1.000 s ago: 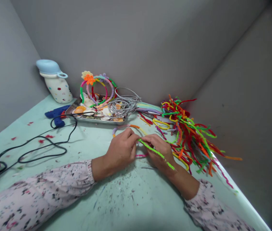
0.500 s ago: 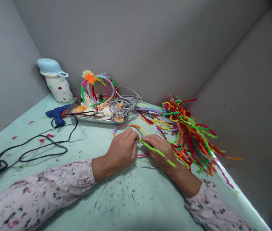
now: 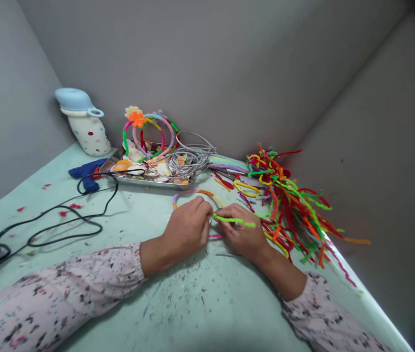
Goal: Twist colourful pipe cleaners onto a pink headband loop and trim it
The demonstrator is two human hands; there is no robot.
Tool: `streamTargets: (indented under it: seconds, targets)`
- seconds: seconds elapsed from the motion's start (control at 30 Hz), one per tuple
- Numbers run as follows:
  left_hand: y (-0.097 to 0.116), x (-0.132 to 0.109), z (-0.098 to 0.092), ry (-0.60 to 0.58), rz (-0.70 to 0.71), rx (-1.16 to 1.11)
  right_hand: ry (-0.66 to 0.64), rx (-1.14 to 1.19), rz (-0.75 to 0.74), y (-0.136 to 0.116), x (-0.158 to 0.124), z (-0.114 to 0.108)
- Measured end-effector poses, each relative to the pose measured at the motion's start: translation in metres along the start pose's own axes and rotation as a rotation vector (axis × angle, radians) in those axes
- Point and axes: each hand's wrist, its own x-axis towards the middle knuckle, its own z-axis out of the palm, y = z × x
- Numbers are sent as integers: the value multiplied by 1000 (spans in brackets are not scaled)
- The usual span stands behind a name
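Note:
My left hand (image 3: 188, 226) is closed in a pinch on the multicoloured ring (image 3: 204, 192), whose upper arc of purple, pink, orange and yellow shows behind the fingers. A pink stretch of it runs between the hands lower down. My right hand (image 3: 243, 233) pinches a bright green pipe cleaner (image 3: 231, 220) near its left end, close to the left fingertips. The green piece's free end points right over the back of my right hand. Where green and ring meet is mostly hidden by the fingers. A short grey piece (image 3: 228, 254) lies below my right hand.
A metal tray (image 3: 149, 183) at the back holds finished rings (image 3: 173, 134), scraps and coiled grey wire (image 3: 189, 164). Left are a blue glue gun (image 3: 88, 171), black cable (image 3: 101, 215) and bottle (image 3: 88, 132). Yellow-handled scissors (image 3: 247, 189) and heaped pipe cleaners (image 3: 291, 210) lie right.
The green pipe cleaner's free end has swung up from pointing down and right to lying nearly level. My right fingers have shifted slightly around it; my left hand has barely moved.

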Motion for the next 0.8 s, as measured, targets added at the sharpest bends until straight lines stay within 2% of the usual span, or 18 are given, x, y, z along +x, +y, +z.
streamTargets:
  seconds: [0.2,0.37,0.5,0.63,0.8]
  targets:
    - [1,-1,0,-23,-2,3,-1,88,292,-6,1,4]
    - [2,-1,-1,-33,2,-3,-50,282,472,-9,3,3]
    - [2,0,-1,-21,-6,-14,-81,359,437,-4,2,2]
    - [1,1,-2,-11,-10,-19,-83,347,368,1,0,2]
    - [1,1,-2,-11,-13,-24,-76,320,365,2,-1,3]
